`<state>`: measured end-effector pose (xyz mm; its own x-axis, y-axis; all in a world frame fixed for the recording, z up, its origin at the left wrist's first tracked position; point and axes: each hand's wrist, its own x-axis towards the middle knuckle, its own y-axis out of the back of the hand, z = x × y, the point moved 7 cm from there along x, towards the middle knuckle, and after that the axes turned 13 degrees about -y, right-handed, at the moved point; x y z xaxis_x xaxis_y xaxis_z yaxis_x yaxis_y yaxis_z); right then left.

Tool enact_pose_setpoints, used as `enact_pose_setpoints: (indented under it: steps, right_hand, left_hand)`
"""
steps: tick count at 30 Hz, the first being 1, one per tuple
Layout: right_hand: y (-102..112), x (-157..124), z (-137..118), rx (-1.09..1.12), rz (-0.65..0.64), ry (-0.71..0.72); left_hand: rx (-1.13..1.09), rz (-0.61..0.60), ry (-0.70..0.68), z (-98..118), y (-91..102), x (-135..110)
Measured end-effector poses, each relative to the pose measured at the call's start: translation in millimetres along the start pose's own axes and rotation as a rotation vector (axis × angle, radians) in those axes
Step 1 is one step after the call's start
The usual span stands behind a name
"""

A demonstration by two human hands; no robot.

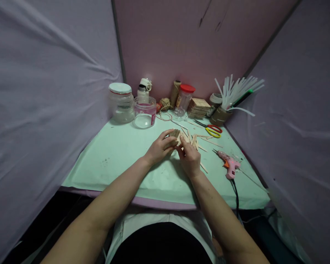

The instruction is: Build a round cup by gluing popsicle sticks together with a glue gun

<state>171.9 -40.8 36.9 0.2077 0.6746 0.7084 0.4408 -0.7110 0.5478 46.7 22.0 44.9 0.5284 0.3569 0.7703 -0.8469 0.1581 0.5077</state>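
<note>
My left hand (pixel 161 147) and my right hand (pixel 189 157) meet over the middle of the green table (pixel 118 154). Both pinch a small piece made of wooden craft sticks (pixel 176 136), held just above the table. The left fingers wrap its left side; the right fingertips press its near right edge. Loose wooden sticks (pixel 197 143) lie scattered just to the right of my hands.
A pink glue gun (pixel 228 164) with a black cord lies at the right. Red and yellow scissors (pixel 212 129) lie behind the sticks. Along the back stand clear jars (pixel 144 112), a red-lidded jar (pixel 184 97), twine spools, a stack of wooden squares (pixel 198 107) and a cup of glue sticks (pixel 225 106). Cloth walls close in on both sides.
</note>
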Motion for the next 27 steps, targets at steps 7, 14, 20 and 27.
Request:
enact_pose_setpoints:
  steps: [7,14,20,27]
  right_hand:
    - [-2,-1,31,0.218,-0.109,-0.315]
    - [-33,-10,53,0.304,-0.410,-0.481]
    - [-38,-11,48,0.229,-0.462,-0.418]
    - [-38,-8,45,0.212,-0.463,-0.419]
  left_hand:
    - [-0.036,-0.025,0.025,-4,-2.1,-1]
    - [-0.150,-0.081,0.099,-12,-7.1,-8]
    - [-0.176,-0.154,0.116,-18,-12.3,-15]
    - [-0.184,-0.121,0.123,-22,-14.6,-16]
